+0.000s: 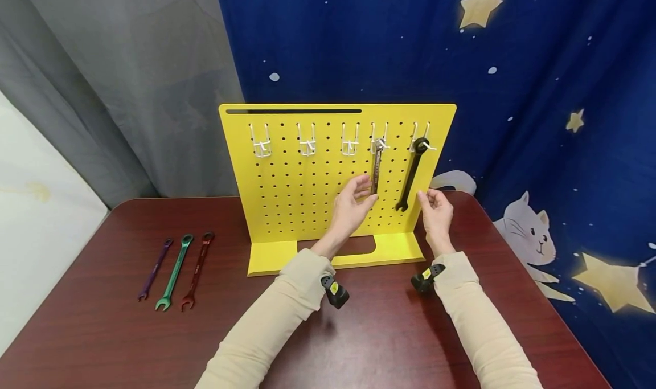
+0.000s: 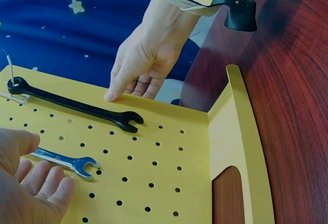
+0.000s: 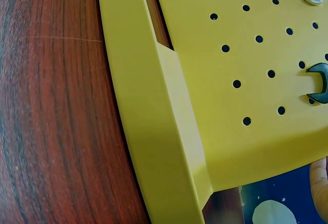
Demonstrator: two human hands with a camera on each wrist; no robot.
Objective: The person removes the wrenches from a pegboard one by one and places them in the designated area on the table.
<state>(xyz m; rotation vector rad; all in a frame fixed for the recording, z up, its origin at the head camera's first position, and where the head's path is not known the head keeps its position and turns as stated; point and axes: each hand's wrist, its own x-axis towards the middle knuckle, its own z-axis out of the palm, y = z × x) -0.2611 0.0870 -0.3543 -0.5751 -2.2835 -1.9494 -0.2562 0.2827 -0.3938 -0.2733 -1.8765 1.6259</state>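
A silver combination wrench [image 1: 376, 170] hangs by its ring end from a white hook on the yellow pegboard [image 1: 287, 195]. My left hand [image 1: 352, 205] is beside its lower part, thumb and fingers apart; the left wrist view shows the wrench's open end [image 2: 84, 166] past the fingers. To the right, a black combination wrench [image 1: 410, 175] hangs from the last hook, open end down. My right hand [image 1: 437, 215] holds the board's right edge, thumb at the front and fingers partly hidden behind. Only a sliver of that hand [image 3: 320, 188] shows in the right wrist view.
Three more white hooks [image 1: 307, 144] on the board carry nothing. Left of the board, a purple wrench [image 1: 155, 269], a green wrench [image 1: 175, 272] and a red wrench [image 1: 197, 272] lie on the dark red table [image 1: 92, 298]. A blue curtain [image 1: 359, 47] hangs behind.
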